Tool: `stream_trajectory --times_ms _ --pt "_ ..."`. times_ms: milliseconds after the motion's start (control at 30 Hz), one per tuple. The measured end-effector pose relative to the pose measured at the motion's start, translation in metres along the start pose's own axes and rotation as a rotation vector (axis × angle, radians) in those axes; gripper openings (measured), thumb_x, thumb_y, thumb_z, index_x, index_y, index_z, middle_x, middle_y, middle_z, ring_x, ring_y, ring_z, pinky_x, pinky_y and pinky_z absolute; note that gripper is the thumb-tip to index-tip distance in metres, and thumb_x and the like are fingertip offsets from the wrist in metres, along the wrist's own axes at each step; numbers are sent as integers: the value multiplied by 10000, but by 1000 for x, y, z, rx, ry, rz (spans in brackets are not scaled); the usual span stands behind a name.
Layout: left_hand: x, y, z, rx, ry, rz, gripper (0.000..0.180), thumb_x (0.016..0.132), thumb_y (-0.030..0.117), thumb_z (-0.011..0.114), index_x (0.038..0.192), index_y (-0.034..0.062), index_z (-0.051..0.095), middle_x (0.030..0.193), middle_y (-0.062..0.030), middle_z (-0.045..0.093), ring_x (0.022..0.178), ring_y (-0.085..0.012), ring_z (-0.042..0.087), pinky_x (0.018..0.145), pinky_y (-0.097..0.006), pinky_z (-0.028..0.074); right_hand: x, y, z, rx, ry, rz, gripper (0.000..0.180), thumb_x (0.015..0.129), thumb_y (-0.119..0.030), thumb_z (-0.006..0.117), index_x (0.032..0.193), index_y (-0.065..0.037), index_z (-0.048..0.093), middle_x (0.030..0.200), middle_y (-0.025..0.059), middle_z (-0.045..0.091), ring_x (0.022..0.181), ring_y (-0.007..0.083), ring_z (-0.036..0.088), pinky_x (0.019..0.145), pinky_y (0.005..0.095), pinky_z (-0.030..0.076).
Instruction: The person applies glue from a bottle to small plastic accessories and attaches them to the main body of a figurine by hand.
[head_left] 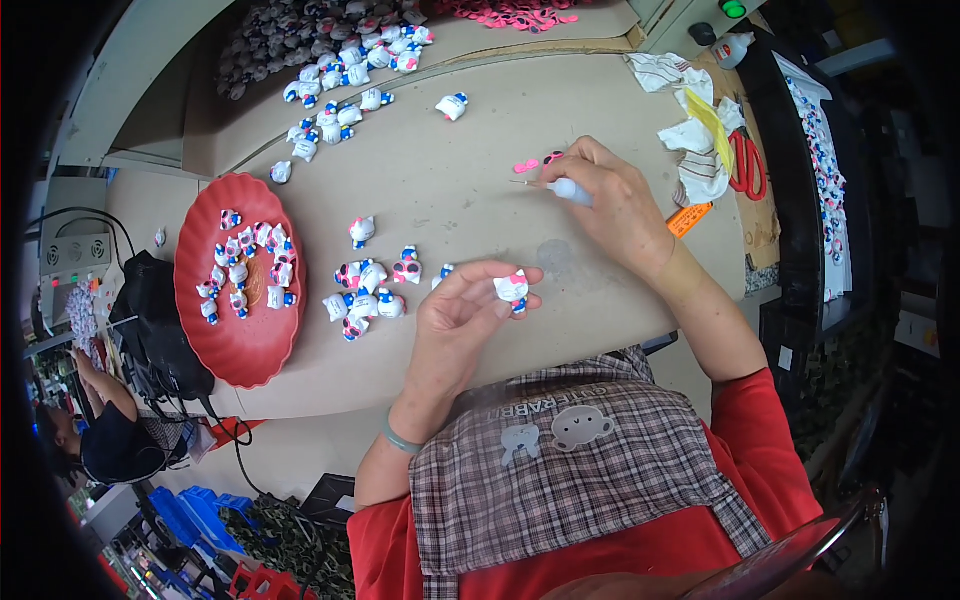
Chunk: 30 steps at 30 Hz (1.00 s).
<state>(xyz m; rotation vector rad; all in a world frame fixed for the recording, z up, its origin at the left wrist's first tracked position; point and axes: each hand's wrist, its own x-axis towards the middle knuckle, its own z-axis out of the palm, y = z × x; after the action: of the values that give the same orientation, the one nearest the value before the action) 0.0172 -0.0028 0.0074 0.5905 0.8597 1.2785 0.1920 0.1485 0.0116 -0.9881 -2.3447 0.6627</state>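
Between its thumb and fingers, my left hand (458, 312) pinches a small white cat figurine (511, 288) with a pink bow and a blue body. My right hand (618, 205) is closed around a small white needle-tip bottle (570, 191), its thin tip pointing left. Just beyond those fingertips lie a few small pink glasses-shaped pieces (526, 166). A loose cluster of figurines (365, 290) rests on the table left of my left hand, some of them wearing pink glasses. One more figurine (441, 275) is partly hidden behind that hand.
A red scalloped tray (240, 362) holding several figurines stands at the left. More figurines (345, 75) and a heap of pink pieces (510, 14) lie at the back. To the right are rags (690, 135), red-handled scissors (747, 165), and an orange cutter (688, 218). A person (115, 435) is at far left.
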Motion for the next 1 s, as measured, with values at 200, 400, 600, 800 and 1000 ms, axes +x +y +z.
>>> stream_trajectory --times_ms 200,400,600,800,1000 --pt "-1 -1 0 11 -3 -5 275 872 -10 556 1146 -4 537 1145 -218 602 949 -225 636 832 -328 501 10 5 1 -112 -20 -67 216 717 11 636 920 -61 643 892 78 573 776 291 618 667 390 516" --pt "-2 1 2 8 -19 -4 276 881 -20 536 1156 1 533 1143 -195 608 955 -211 631 829 -315 495 13 4 -4 90 -12 -127 142 771 -32 648 913 -40 637 897 59 585 750 233 628 635 337 516" --pt "-1 5 3 12 -25 -2 277 886 -28 521 1161 1 528 1141 -173 614 963 -198 626 823 -303 489 -5 -10 -13 1000 -234 508 86 846 -49 627 923 -13 640 910 78 640 749 140 637 662 254 539" --pt "0 4 4 5 -9 8 279 889 -20 518 1167 -5 525 1146 -170 615 969 -198 624 820 -301 489 -19 -7 -6 1088 -151 542 213 820 -18 645 1026 36 637 892 123 659 761 168 672 742 272 547" --pt "3 2 2 4 3 41 322 880 -43 510 1199 -6 538 1221 -170 575 975 -201 627 825 -307 492 -33 -15 -9 960 -242 490 217 804 -4 660 1019 18 646 900 109 668 789 167 675 750 276 545"
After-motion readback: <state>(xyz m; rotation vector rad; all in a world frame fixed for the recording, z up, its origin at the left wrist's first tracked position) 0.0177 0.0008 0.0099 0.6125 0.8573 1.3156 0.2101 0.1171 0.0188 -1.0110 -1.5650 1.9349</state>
